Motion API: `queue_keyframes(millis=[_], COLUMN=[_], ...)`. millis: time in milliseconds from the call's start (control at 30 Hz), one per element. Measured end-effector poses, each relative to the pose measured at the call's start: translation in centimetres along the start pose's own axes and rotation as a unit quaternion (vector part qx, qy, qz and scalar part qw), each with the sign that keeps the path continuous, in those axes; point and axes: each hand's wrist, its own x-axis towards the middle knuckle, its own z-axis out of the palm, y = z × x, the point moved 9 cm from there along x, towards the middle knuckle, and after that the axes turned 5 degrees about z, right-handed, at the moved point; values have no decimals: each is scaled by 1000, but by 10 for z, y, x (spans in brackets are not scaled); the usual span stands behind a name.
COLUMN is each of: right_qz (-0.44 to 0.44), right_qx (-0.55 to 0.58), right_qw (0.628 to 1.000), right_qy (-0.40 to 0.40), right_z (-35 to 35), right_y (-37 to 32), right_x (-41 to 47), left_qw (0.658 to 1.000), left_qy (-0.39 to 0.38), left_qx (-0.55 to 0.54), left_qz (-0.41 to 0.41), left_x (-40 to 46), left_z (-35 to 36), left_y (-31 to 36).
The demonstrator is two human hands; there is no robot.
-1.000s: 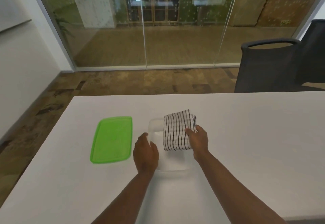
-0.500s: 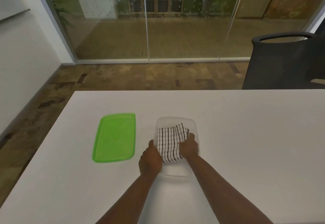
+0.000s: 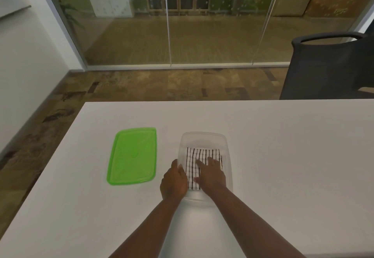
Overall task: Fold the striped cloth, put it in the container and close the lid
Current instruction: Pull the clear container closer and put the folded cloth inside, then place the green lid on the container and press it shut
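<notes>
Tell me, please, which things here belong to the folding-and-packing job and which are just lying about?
Job: striped cloth; clear container; green lid; left hand on the container's rim; right hand pressing the cloth.
Lying about: black chair; white table merely bears everything.

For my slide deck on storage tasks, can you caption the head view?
Right hand presses striped cloth flat inside clear container; left hand steadies its rim; green lid lies alongside.

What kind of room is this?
Probably an office meeting room: a long white table, a dark office chair beside it, and a glass partition wall looking onto further rooms.
</notes>
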Motion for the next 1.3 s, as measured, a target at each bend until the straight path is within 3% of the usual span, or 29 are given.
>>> queue_keyframes(millis=[133,200,300,467,633,733,800,867,967,1133,1300], right_qz=[-14,-22,-25,-22,-43,-90,-66,23,138,153,152], right_qx=[-11,-17,-16,8,58,63,46,55,89,126,146], right_qw=[1000,1000,999,1000,990,956,932,949,972,975,974], right_qy=[-11,-14,-24,1,118,273,353,310,169,96,84], right_z=[3,3,5,-3,-36,-78,-93,-89,-58,-37,-34], right_y=[4,4,7,10,10,8,21,40,69,71,69], right_x=[1,2,2,3,-2,-23,-33,-29,-19,-20,-19], left_qw=[993,993,994,934,918,914,907,903,906,958,978], left_qy=[38,73,84,56,49,44,54,73,96,101,192], left_qx=[-104,-92,65,325,358,359,372,374,367,245,51], left_qz=[-34,-23,18,134,163,181,190,200,189,107,68], left_x=[-1,-2,3,8,9,11,11,12,15,34,36], left_z=[-12,-25,-41,-45,-45,-43,-45,-48,-57,-76,-114], left_y=[-15,-24,-40,-41,-38,-32,-29,-23,-15,-9,8])
